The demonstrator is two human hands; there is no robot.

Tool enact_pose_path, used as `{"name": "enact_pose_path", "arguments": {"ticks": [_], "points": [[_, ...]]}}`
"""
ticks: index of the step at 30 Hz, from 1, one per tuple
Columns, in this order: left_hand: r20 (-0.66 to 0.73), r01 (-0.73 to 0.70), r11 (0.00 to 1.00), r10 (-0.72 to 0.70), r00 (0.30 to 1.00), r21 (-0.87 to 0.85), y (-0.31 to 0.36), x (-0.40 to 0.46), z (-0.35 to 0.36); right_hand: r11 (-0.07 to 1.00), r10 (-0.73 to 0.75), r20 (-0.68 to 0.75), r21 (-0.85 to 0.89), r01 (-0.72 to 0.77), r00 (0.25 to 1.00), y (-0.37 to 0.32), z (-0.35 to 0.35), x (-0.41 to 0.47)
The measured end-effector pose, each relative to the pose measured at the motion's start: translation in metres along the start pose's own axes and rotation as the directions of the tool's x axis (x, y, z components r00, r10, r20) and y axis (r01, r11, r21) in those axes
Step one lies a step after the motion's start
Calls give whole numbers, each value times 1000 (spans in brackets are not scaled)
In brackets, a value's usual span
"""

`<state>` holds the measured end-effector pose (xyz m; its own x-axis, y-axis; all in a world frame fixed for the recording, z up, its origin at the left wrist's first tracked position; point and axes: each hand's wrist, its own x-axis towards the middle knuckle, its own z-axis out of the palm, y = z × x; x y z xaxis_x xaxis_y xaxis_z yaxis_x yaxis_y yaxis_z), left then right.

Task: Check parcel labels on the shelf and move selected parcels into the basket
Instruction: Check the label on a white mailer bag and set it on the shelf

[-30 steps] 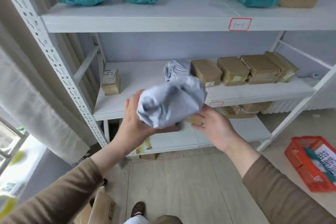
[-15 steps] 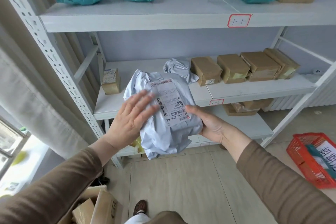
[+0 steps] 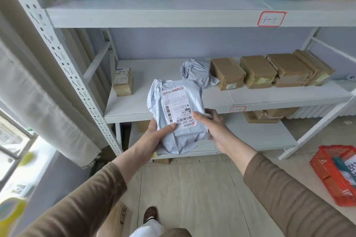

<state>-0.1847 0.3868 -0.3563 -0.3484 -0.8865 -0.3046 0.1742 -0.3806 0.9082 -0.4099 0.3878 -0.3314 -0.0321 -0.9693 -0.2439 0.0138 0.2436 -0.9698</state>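
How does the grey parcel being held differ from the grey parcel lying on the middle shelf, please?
The held grey parcel is gripped by the left hand and right hand; the shelf grey parcel lies untouched beside the brown boxes. The held one shows a white barcode label; no label shows on the shelf one. The held one looks flatter, the other crumpled. Both are grey plastic mailers.

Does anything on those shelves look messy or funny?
Mostly tidy. The grey bag on the middle shelf is crumpled beside the neat row of brown boxes. The label on the grey parcel held in both hands is upside down to the person.
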Motion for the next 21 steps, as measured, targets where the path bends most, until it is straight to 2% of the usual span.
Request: {"name": "enact_pose_path", "arguments": {"ticks": [5,10,16,21], "points": [[-193,43,991,-67,979,-126,7,38,-34,981,152,94,105,-162,984,4,23,52],[-351,52,993,-86,932,-107,34,106,-73,974,215,126,43,-222,969,0,53,126],[-313,28,999,-37,949,-31,59,216,-131,975,195,3,108,-194,981,-16,83,237],[-306,82,994,-58,950,66,92,269,-139,988,157,-51,22,-156,986,-18,97,317]]}}
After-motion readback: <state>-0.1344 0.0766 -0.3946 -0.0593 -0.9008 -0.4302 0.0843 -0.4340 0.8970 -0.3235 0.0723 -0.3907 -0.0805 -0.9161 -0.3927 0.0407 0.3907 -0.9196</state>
